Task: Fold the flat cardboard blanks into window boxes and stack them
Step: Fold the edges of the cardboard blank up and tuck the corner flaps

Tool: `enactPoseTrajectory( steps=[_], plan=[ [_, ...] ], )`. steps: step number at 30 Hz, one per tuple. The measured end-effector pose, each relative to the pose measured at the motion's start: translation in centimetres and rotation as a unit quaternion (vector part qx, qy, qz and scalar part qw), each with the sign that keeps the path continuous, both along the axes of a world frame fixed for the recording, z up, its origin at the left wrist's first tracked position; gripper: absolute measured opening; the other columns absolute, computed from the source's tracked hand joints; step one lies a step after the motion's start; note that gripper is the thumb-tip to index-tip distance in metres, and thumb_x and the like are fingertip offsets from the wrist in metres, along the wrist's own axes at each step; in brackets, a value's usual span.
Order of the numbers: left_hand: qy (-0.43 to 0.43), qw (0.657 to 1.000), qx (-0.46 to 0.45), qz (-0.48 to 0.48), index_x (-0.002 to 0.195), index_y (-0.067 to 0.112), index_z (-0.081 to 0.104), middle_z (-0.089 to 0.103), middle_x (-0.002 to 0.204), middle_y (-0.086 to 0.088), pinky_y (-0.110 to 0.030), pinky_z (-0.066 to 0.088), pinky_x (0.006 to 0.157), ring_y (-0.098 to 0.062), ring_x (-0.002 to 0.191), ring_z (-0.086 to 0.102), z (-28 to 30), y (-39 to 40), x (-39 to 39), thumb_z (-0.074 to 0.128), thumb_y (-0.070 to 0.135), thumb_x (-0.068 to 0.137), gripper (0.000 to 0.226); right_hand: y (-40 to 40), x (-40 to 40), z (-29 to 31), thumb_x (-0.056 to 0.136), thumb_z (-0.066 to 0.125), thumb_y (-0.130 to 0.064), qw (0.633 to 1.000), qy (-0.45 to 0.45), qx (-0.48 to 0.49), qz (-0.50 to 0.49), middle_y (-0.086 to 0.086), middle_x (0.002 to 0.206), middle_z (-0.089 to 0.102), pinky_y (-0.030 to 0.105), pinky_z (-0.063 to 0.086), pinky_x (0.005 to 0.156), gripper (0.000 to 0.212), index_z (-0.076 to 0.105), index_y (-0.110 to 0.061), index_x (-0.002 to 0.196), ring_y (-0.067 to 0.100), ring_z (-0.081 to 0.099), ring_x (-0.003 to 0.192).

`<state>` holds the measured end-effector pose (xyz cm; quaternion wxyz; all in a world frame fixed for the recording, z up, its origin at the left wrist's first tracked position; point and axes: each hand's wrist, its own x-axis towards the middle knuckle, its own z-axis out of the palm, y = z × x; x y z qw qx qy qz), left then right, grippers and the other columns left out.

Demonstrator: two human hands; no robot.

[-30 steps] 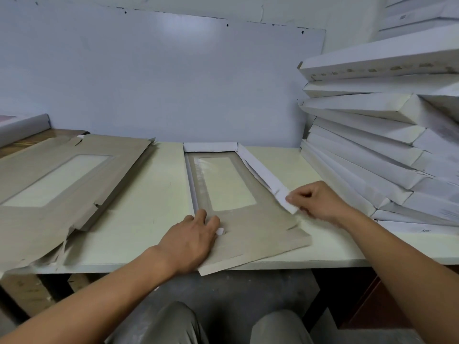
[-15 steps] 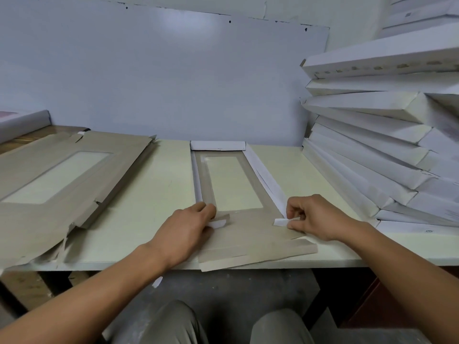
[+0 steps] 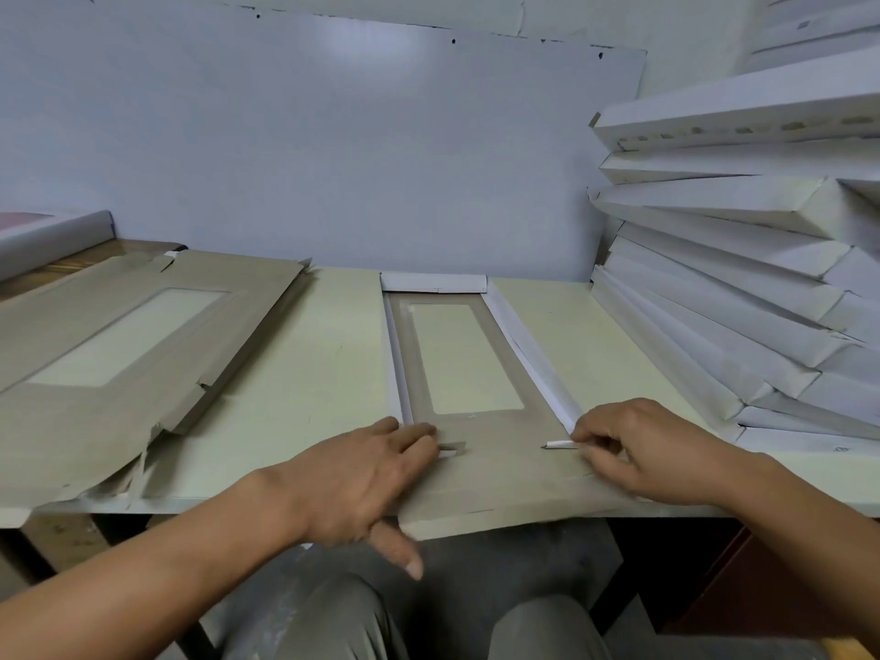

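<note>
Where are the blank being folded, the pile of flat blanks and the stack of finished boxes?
Blank being folded (image 3: 500, 462), head view: brown panel below its window.
Pile of flat blanks (image 3: 95, 421), head view: top sheet's brown face.
Stack of finished boxes (image 3: 714, 231), head view: a white box's side.

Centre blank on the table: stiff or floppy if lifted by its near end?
Probably floppy: the blank is thin sheet with a large window cut-out. Likely light. Its raised side walls may stiffen it somewhat.

The tall pile of white folded cardboard boxes runs off the right edge. The stack of flat brown cardboard sheets with windows is cut off at the left. The left hand hides the near-left corner of the brown cardboard sheet being folded.
</note>
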<state>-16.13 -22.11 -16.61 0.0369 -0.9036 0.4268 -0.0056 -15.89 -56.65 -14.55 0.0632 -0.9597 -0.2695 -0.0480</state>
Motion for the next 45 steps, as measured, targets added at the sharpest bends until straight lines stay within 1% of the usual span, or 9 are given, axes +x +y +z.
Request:
enactPoseTrajectory(
  steps=[3,6,9,15,19,26,31,38,45],
  plan=[
    [-0.034,0.999,0.033,0.015,0.124,0.018,0.032,0.014,0.161,-0.01,-0.036,0.04,0.098,-0.027,0.115,0.042,-0.6,0.1,-0.8,0.048,0.066,0.087,0.063,-0.1,-1.1,1.0,0.086,0.056,-0.05,0.998,0.038,-0.053,0.001,-0.013,0.086,0.058,0.029,0.048,0.077,0.022,0.058,-0.029,0.091,0.006,0.054,0.081],
    [-0.025,0.998,-0.056,0.025,0.124,0.015,0.041,0.039,0.15,-0.007,-0.034,0.039,0.095,-0.025,0.107,0.046,-0.5,-0.1,-0.8,0.032,0.039,0.1,0.035,-0.4,-1.7,1.5,0.072,0.062,-0.075,0.992,0.087,-0.094,-0.004,-0.018,0.1,0.054,0.022,0.046,0.079,0.052,0.054,-0.031,0.1,0.001,0.052,0.094],
    [0.029,0.979,-0.185,0.074,0.121,0.018,0.048,0.061,0.108,0.001,-0.036,0.043,0.085,-0.019,0.094,0.049,-0.5,-0.2,-0.4,0.039,0.035,0.103,0.026,-0.4,-1.2,1.2,0.092,0.055,-0.054,0.99,0.067,-0.127,0.003,-0.014,0.124,0.057,0.031,0.044,0.096,0.043,0.057,-0.027,0.125,0.01,0.054,0.113],
    [0.061,0.911,-0.386,0.13,0.092,0.021,0.058,0.055,0.079,0.007,-0.024,0.042,0.068,-0.008,0.072,0.048,-0.9,-0.6,-0.1,0.059,0.028,0.096,0.008,-0.7,0.9,1.2,0.103,0.047,-0.031,0.993,0.114,0.012,-0.042,-0.007,0.064,0.049,0.03,0.039,0.064,0.034,0.054,-0.013,0.075,0.01,0.042,0.059],
    [0.093,0.866,-0.457,0.181,0.08,0.019,0.057,0.049,0.063,0.011,-0.021,0.036,0.057,-0.008,0.057,0.041,-0.4,-1.1,0.8,0.064,0.023,0.093,0.015,-0.2,2.5,1.3,0.102,0.049,-0.023,0.977,0.171,0.107,-0.073,-0.007,0.063,0.033,0.026,0.026,0.058,0.038,0.039,-0.015,0.067,0.009,0.03,0.057],
    [0.113,0.892,-0.354,0.256,0.077,0.021,0.054,0.056,0.066,0.006,-0.022,0.035,0.056,-0.007,0.058,0.047,0.7,-1.7,2.5,0.054,0.024,0.097,0.02,1.2,4.2,0.6,0.099,0.048,-0.023,0.967,0.197,0.129,-0.103,-0.011,0.058,0.027,0.025,0.022,0.055,0.04,0.03,-0.018,0.064,0.009,0.026,0.055],
    [0.121,0.92,-0.223,0.3,0.086,0.022,0.055,0.063,0.088,0.004,-0.03,0.046,0.066,-0.018,0.079,0.059,1.7,-2.8,3.2,0.047,0.023,0.095,0.012,1.7,4.0,-0.2,0.096,0.054,-0.036,0.981,0.138,0.053,-0.126,-0.016,0.089,0.062,0.03,0.048,0.08,0.016,0.064,-0.028,0.088,0.008,0.057,0.085],
    [0.052,0.948,-0.081,0.302,0.093,0.023,0.044,0.058,0.089,0.001,-0.031,0.038,0.058,-0.021,0.076,0.055,0.7,-4.1,3.5,0.039,0.02,0.093,0.006,2.7,1.8,-1.4,0.097,0.041,-0.053,0.991,-0.088,-0.005,-0.097,-0.015,0.089,0.053,0.025,0.035,0.073,0.032,0.06,-0.031,0.084,0.008,0.041,0.09],
    [-0.018,0.951,-0.103,0.292,0.088,0.024,0.041,0.047,0.093,0.002,-0.033,0.039,0.059,-0.021,0.069,0.051,-0.4,-3.8,3.3,0.036,0.034,0.1,0.016,3.6,-0.3,-2.9,0.105,0.036,-0.036,0.999,0.004,0.023,-0.029,-0.011,0.098,0.053,0.031,0.042,0.088,0.023,0.057,-0.026,0.103,0.01,0.045,0.093]
  ],
)
